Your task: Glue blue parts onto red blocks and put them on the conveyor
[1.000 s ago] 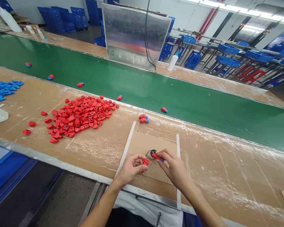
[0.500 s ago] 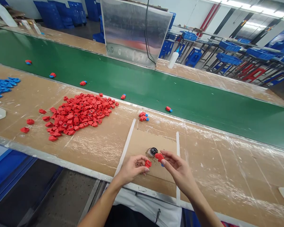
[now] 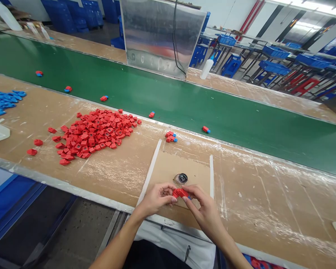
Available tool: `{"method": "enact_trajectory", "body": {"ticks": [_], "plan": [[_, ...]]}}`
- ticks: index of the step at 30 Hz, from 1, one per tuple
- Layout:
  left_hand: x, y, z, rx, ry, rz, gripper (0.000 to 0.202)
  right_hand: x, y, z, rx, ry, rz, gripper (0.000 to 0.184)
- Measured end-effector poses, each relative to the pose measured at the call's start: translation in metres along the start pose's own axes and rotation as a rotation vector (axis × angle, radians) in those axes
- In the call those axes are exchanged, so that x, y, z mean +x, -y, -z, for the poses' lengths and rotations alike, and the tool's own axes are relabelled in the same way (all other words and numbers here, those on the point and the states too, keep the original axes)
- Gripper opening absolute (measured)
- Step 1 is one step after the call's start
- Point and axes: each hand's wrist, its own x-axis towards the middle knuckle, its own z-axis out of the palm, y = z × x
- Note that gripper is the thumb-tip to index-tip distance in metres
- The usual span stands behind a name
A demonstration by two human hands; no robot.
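Note:
My left hand (image 3: 156, 198) and my right hand (image 3: 204, 211) meet over a cardboard mat (image 3: 168, 168) on the workbench. Each hand pinches a small red plastic part, and the two parts (image 3: 180, 193) are pressed together between my fingertips. A sliver of blue shows at the right part's end. Just beyond my fingers stands a small round glass jar (image 3: 180, 179) with a dark centre, close to but apart from my hands. A large pile of loose red parts (image 3: 93, 132) lies to the left, and a smaller heap of blue parts (image 3: 2, 102) lies further left.
A green conveyor belt (image 3: 168, 101) runs behind the bench and carries several red-and-blue pieces (image 3: 103, 98). A small cluster of such pieces (image 3: 170, 136) sits at the belt edge. White strips (image 3: 211, 175) flank the mat. Beyond stand a metal sheet (image 3: 159, 37) and blue crates (image 3: 274, 67).
My hands have closed toward each other, bringing the two red parts together. Earlier they were held apart. The view has shifted slightly, and the belt pieces have moved to the right.

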Motion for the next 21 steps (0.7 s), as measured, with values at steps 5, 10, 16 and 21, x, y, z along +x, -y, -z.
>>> {"method": "enact_trajectory", "body": {"ticks": [5,10,16,21], "plan": [[-0.003,0.005,0.003,0.025,0.031,0.006,0.024,-0.003,0.000,-0.004,-0.056,0.060,0.034,0.021],[-0.005,0.006,0.005,0.112,0.080,-0.001,0.019,-0.005,0.000,-0.007,-0.065,0.119,0.056,0.024],[-0.006,-0.001,0.004,0.141,0.081,-0.015,0.019,-0.010,0.005,-0.010,-0.106,0.073,0.064,0.021],[-0.005,-0.001,0.005,0.147,0.080,0.007,0.024,-0.008,0.003,-0.018,-0.083,0.040,0.032,0.022]]}}
